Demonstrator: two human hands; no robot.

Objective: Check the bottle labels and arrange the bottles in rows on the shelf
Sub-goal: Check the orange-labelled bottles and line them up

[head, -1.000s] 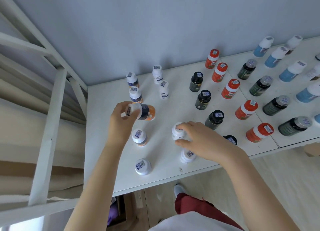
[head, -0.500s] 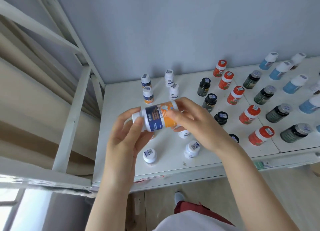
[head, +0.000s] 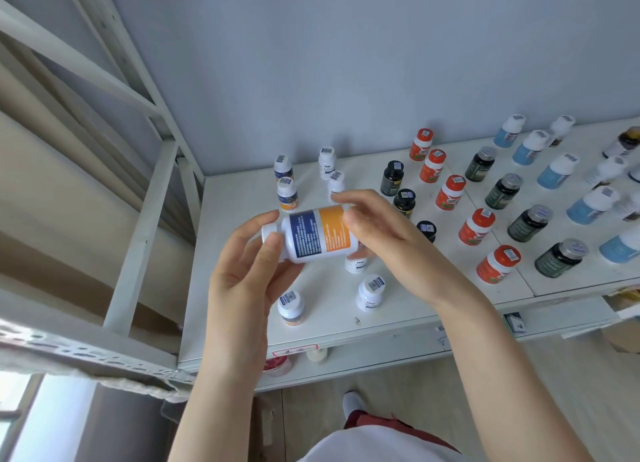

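Change: a second ago my left hand alone was holding the bottle low over the shelf while my right hand was touching a white cap; now both hands are holding that bottle up at centre frame, on its side, label facing me.
Meaning: I am judging that I am in the checking step for this bottle; it is not yet back in a row.
Left fingers: curling loosely round the cap end, thumb on the near side, fingers behind, gripping the bottle.
Right fingers: pinching the base end, thumb over the orange panel, the rest hidden behind it.
Bottle: white, lying sideways in the air above the front left part of the shelf, touching nothing but my hands.
Label: a navy panel on the left and an orange panel on the right, both carrying fine white print that is too small and blurred to read; no brand is showing.
Caps: barcode stickers are sitting on the caps of the standing bottles; the codes are not legible.
Rows: red bottles, dark bottles and blue bottles are standing in diagonal lines at right; the white ones at left centre are looking looser.
Shelf edge: a tag with handwriting is hanging at lower centre, unreadable.
Next: I am guessing it belongs with the two matching bottles at upper left.
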